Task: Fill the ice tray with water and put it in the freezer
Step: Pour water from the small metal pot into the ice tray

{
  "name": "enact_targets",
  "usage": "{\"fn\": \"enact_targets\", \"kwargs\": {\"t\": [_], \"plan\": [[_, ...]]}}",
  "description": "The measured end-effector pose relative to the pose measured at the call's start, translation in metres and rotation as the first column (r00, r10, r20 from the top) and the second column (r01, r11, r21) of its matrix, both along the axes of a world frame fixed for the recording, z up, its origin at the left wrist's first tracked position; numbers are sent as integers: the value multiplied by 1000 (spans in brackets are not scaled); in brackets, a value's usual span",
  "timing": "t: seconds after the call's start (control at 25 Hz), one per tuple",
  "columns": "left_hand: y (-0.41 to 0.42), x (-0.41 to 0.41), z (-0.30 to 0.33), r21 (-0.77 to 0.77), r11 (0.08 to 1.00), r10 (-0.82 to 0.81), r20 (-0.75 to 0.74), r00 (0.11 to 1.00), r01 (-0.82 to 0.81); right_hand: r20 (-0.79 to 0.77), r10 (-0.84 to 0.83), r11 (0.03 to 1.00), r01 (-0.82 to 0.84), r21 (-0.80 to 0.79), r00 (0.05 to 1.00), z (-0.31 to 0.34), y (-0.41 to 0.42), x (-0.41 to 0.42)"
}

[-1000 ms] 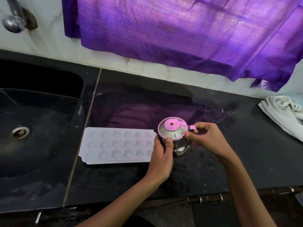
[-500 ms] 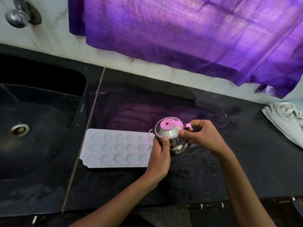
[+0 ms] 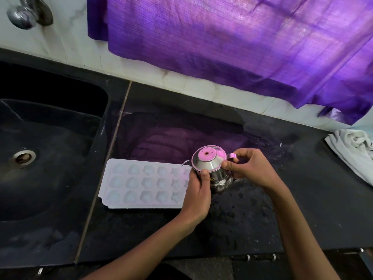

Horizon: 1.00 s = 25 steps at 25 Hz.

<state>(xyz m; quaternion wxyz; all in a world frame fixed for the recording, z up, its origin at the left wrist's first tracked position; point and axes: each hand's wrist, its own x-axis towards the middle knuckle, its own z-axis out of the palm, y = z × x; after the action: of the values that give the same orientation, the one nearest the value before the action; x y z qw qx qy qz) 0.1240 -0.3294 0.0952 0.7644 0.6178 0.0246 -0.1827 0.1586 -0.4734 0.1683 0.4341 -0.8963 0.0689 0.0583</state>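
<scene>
A white ice tray (image 3: 145,183) with shaped cavities lies flat on the black counter (image 3: 252,219), just right of the sink. At its right end stands a small steel kettle (image 3: 210,164) with a lid, its spout pointing at the tray. My left hand (image 3: 198,196) grips the kettle's body from the near side, thumb up against the lid's rim. My right hand (image 3: 250,168) pinches the kettle's handle and the lid's edge from the right. My left hand hides the tray's right end.
A black sink (image 3: 46,158) with a steel drain (image 3: 24,158) lies at the left, a tap (image 3: 26,14) above it. A purple cloth (image 3: 232,47) hangs over the tiled wall. A white towel (image 3: 353,150) lies at the counter's right. Water drops speckle the counter near the kettle.
The kettle and both hands have stayed in place at the tray's right end; only the camera view has shifted slightly.
</scene>
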Motion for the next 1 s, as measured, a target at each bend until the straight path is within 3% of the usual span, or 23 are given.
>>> {"fn": "enact_targets", "kwargs": {"t": [0.24, 0.56, 0.8, 1.0], "plan": [[0, 1, -1, 11, 1000, -6, 14, 1000, 6, 12, 17, 1000, -17, 6, 1000, 2, 1, 0], [0, -2, 2, 12, 997, 78, 102, 992, -80, 20, -40, 988, 36, 148, 999, -6, -3, -10], [-1, -13, 6, -20, 994, 114, 140, 984, -112, 110, -32, 991, 18, 129, 993, -3, -2, -22], [-4, -26, -1, -16, 995, 95, 99, 991, -94, 81, 16, 998, -21, 57, 997, 2, 0, -29]]}}
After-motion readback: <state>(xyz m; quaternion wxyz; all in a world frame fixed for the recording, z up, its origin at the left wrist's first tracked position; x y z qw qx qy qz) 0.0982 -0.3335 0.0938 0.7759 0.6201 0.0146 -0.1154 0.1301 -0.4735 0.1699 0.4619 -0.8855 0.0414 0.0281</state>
